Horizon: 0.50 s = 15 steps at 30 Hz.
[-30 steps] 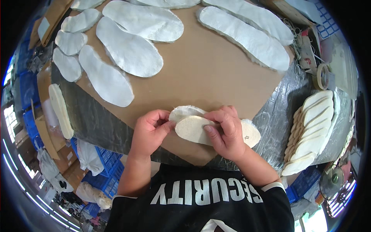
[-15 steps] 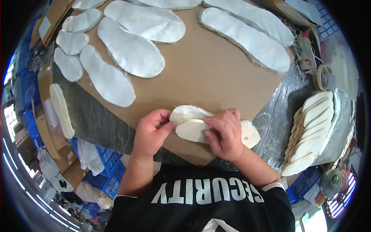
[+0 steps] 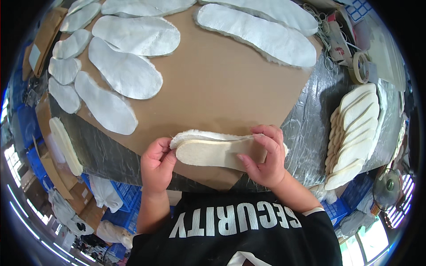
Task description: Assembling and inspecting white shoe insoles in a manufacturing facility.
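Observation:
In front of my body I hold two insoles together, one against the other. The nearer one is a smooth cream insole, its flat face turned toward me. Behind it, a fleecy white insole shows along the upper edge. My left hand pinches the left end of the fleecy one between thumb and fingers. At the other end my right hand wraps over both insoles, thumb on the cream face and fingers across the top edge. The insoles' right ends are mostly hidden by that hand.
Several white fleecy insoles lie at the left and far side of a brown board. A stack of cream insoles lies at right, near a tape roll. More cream insoles lie at the table's left edge.
The cream insole has swung round to line up along the fleecy one, showing its full length. My left hand has moved slightly left; the right hand has shifted to the insoles' right end.

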### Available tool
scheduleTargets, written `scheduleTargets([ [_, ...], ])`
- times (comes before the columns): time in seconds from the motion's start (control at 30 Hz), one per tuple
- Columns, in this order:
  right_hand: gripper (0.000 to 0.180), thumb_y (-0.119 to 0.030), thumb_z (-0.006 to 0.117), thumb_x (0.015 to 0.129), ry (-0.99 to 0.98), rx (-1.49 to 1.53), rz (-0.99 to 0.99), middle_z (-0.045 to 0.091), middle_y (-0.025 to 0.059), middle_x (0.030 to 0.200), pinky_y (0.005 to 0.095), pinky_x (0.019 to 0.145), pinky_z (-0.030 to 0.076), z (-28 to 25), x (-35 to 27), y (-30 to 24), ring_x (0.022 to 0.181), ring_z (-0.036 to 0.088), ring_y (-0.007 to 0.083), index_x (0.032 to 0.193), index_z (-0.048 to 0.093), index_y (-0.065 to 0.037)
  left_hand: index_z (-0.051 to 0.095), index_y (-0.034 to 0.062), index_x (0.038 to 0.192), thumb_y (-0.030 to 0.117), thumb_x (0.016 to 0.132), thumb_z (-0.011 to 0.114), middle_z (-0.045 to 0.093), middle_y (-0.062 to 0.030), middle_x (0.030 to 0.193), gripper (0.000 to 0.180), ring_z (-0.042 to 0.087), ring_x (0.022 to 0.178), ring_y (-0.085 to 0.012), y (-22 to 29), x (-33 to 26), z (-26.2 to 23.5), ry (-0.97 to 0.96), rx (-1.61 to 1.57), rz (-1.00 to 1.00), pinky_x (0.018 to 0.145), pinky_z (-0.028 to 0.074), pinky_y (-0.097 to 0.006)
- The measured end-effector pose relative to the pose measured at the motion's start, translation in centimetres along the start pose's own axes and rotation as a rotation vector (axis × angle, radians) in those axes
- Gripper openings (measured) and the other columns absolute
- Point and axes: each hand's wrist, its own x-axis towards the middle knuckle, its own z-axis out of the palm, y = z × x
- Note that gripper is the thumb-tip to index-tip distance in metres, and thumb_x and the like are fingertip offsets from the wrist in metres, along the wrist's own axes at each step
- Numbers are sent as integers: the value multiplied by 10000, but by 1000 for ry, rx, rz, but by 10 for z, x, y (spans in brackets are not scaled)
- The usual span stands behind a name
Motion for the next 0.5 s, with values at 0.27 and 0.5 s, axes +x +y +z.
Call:
scheduleTargets([
  [0.27, 481, -90, 771, 683, -249, -46, 205, 631, 101, 976, 418, 817, 432, -9, 17, -1, 906, 596, 305, 1097, 531, -44, 589, -44, 1071, 1, 926, 585, 667, -58, 1005, 152, 609, 917, -98, 4, -1, 2, 1, 3, 12, 843, 465, -230],
  [0.5, 432, -124, 793, 677, -286, 14, 258, 654, 57, 932, 382, 826, 443, -12, 20, 0, 844, 598, 272, 1037, 563, -65, 583, -48, 1072, 0, 925, 578, 663, -69, 991, 154, 606, 897, -102, 2, 0, 2, 64, -17, -19, 835, 464, -227],
])
